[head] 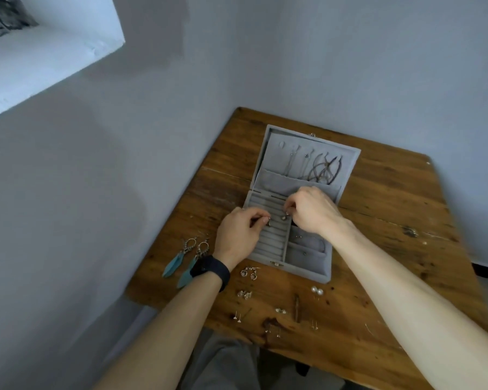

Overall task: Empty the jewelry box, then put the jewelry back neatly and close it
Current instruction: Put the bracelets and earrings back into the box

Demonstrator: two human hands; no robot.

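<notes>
– Left hand (pixel 243 235) first: what do you read from your end?

– On my screen its fingers are curled and pinch a small metal piece (pixel 268 220) over the ring rolls (pixel 268 243). I can't say what kind of piece, it is too small. A black wristband (pixel 212 271) sits on that wrist.

– And the right hand (pixel 313 212)?

– I see it curled as well, pinching a second small piece (pixel 283 217) just beside the first, at the left hand's 2 o'clock.

– Where is the jewelry box (pixel 307 273)?

– It stands open on the wooden table (pixel 392 249), its lid (pixel 273 159) laid back toward 12 o'clock. Necklaces (pixel 323 168) hang inside the lid. The rolls fill the base's 9 o'clock half. The felt compartments (pixel 304 257) take the 3 o'clock half, partly under the right wrist.

– Anything outside it?

– I count two teal feather earrings (pixel 177 261) at the box's 8 o'clock, near the table edge, one partly behind the left wrist. A pair of silvery earrings (pixel 248 273) lies near the front wall at 7 o'clock, and pearl studs (pixel 317 291) at 6 o'clock. More tiny studs (pixel 238 316) are scattered along the near edge, too blurred for me to sort.
</notes>
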